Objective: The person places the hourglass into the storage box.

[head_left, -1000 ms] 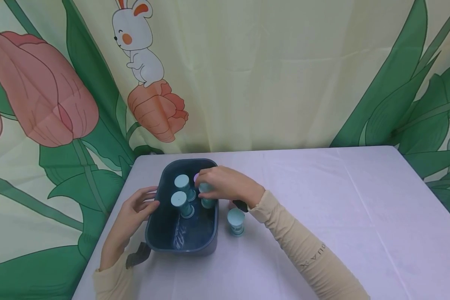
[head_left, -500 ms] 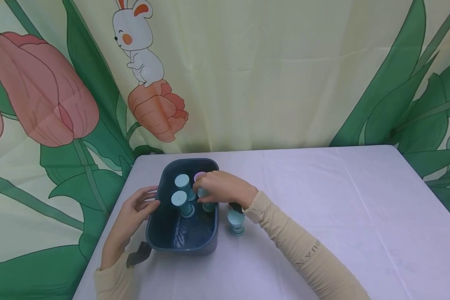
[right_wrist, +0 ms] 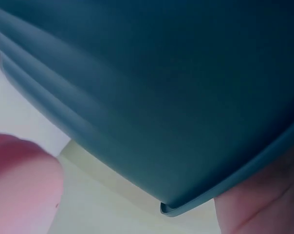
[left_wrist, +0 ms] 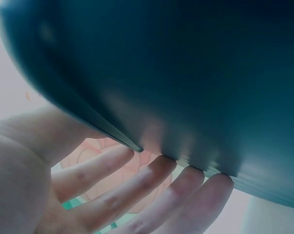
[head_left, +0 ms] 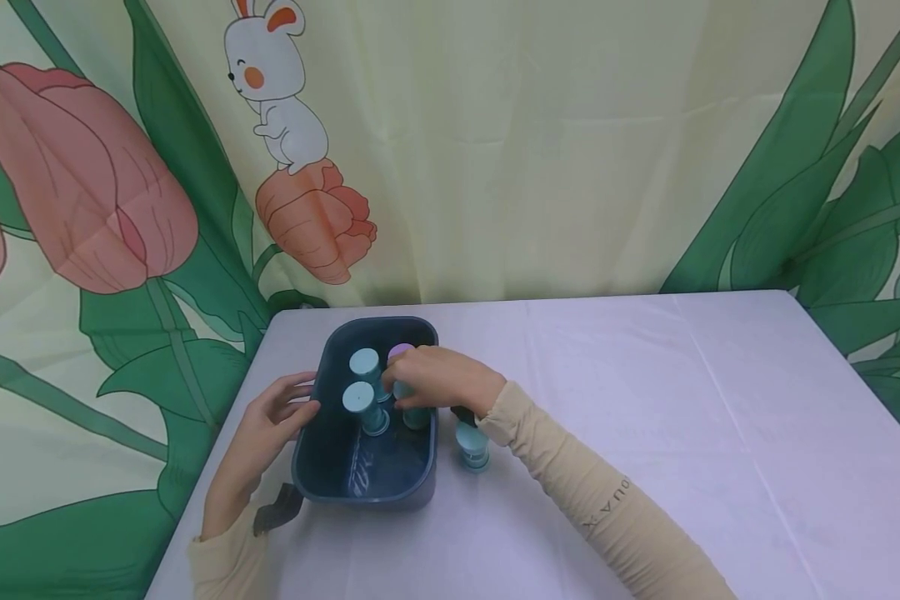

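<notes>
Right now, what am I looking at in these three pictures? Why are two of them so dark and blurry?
These are a person's two hands, filmed by three small cameras. The big picture comes from a camera on the head, looking down at a table with a pale cloth. On it stands a dark teal bin with small light blue jars inside. One more light blue jar stands on the cloth beside the bin. The right hand reaches into the bin and grips one jar. The left hand rests with straight fingers against the bin's outer side. The two blurry pictures come from cameras on the wrists, so close that the bin's wall fills them.
</notes>
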A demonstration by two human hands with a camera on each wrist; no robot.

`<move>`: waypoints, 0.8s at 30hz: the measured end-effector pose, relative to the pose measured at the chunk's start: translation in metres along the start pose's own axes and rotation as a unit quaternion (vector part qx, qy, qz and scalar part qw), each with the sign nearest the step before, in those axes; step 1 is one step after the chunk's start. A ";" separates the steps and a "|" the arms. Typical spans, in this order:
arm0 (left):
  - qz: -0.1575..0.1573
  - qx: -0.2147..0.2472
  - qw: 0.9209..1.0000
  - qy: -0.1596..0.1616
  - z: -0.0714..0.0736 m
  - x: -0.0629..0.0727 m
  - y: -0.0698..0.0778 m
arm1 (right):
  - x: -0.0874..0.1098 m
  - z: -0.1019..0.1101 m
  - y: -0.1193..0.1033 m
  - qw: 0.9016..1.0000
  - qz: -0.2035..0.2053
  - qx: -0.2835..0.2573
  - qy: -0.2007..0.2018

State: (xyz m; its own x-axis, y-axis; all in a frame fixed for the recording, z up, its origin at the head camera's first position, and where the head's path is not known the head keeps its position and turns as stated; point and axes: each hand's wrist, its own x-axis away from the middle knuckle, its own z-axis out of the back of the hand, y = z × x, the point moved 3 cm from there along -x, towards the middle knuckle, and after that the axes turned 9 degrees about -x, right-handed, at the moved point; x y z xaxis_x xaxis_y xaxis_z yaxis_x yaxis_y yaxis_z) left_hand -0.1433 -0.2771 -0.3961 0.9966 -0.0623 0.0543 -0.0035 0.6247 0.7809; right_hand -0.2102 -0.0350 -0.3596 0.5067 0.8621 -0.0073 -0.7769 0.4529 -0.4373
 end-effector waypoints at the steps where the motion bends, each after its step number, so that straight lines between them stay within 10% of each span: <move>1: 0.000 0.000 1.000 0.001 0.000 0.000 0.000 | 0.000 0.000 -0.001 1.000 -0.001 0.000 -0.001; 24: 0.003 -0.007 1.000 0.004 0.000 0.000 -0.001 | 0.014 0.013 -0.004 0.999 0.024 0.027 0.029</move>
State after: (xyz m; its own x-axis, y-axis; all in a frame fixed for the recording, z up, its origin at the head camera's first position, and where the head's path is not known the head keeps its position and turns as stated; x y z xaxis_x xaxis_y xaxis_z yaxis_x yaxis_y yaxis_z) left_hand -0.1436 -0.2775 -0.3966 0.9971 -0.0531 0.0537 -0.0078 0.6353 0.7722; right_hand -0.2051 -0.0222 -0.3462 0.4879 0.8692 -0.0806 -0.8190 0.4238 -0.3869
